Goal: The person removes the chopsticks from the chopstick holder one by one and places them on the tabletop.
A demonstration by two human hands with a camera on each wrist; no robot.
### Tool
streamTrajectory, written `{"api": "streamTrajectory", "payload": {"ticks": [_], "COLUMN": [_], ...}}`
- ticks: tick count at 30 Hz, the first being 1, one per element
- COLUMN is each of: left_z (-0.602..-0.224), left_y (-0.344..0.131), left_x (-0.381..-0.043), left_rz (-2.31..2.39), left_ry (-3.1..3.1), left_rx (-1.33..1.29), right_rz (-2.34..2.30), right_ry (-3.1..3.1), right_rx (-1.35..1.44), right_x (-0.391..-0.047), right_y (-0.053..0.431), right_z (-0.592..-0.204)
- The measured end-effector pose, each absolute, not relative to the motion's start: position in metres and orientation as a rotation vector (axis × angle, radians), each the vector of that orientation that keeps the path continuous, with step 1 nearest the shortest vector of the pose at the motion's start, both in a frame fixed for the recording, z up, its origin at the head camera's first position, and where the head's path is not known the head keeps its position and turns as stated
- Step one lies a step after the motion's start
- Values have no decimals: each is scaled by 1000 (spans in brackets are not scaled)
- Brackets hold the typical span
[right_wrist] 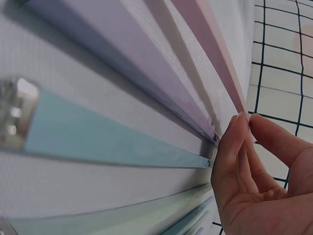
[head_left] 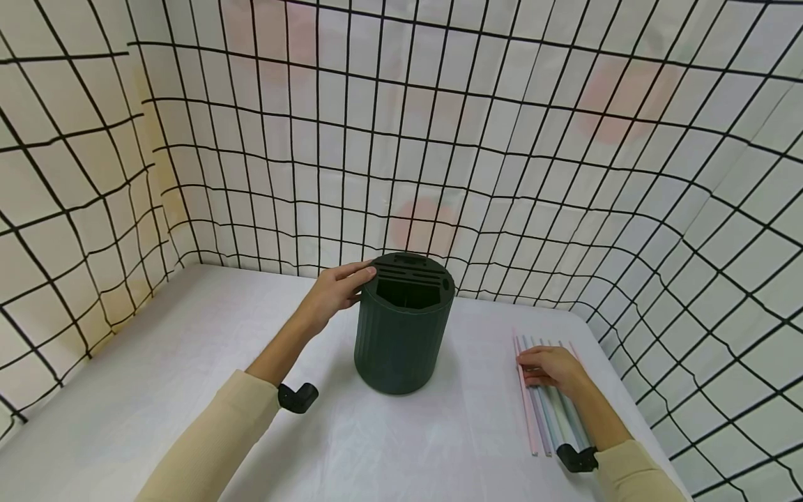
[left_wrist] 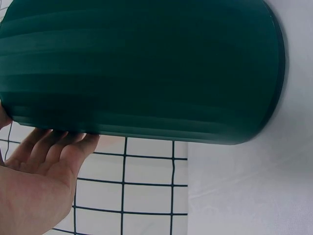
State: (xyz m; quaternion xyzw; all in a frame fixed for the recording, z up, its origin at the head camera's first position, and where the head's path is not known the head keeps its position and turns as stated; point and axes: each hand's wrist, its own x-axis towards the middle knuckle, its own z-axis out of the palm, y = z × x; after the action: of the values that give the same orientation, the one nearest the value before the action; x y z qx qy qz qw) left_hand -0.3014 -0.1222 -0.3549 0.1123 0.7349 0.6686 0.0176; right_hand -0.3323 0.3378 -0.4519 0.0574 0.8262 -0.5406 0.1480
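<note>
A dark green round knife block (head_left: 401,348) stands upright on the table, its top cut with narrow slots and one wide opening. My left hand (head_left: 335,289) grips its upper left edge, thumb on the rim and fingers against the side (left_wrist: 51,147). On the right, my right hand (head_left: 552,368) pinches a pink chopstick (right_wrist: 210,41) between thumb and fingertips; its shadow falls apart from it on the cloth. Beside it lie a lilac chopstick (right_wrist: 132,54), a blue chopstick (right_wrist: 107,132) with a silver end cap and a pale green chopstick (right_wrist: 127,215), partly under the hand.
White cloth covers the table (head_left: 207,335). Black wire grid panels (head_left: 351,139) stand along the back and both sides, close behind the knife block. More pastel chopsticks lie side by side near the right edge. A black wrist mount (head_left: 297,397) sits at each sleeve.
</note>
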Motion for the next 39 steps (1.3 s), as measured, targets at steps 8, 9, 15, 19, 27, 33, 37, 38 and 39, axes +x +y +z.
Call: {"api": "streamTrajectory", "payload": {"ticks": [8, 9, 15, 19, 27, 33, 37, 38, 39], "left_z": [-355, -355, -355, -354, -353, -347, -344, -343, -343], "left_y": [-121, -121, -118, -116, -116, -120, -124, -124, -125], "left_x": [-302, -303, -303, -303, -302, -294, -292, -292, -293], "left_rz": [2075, 2075, 2072, 2066, 2037, 1988, 1950, 1944, 1936], "left_ry": [2281, 2280, 2276, 2279, 2300, 2351, 2379, 2380, 2380], "left_rx": [345, 348, 353, 351, 351, 330, 332, 329, 330], "right_rz": [-1557, -1558, -1583, -1601, -1563, -1501, -1468, -1456, -1448], "right_ry": [2385, 2385, 2379, 2379, 2434, 2479, 2508, 2518, 2525], "right_rx": [167, 164, 159, 148, 154, 121, 86, 77, 77], "right_x": [-330, -329, -327, -326, -322, -321, -321, -322, -322], "right_y": [338, 338, 344, 348, 345, 333, 324, 321, 319], "right_z": [-452, -451, -451, -449, -441, -429, -422, -420, -419]}}
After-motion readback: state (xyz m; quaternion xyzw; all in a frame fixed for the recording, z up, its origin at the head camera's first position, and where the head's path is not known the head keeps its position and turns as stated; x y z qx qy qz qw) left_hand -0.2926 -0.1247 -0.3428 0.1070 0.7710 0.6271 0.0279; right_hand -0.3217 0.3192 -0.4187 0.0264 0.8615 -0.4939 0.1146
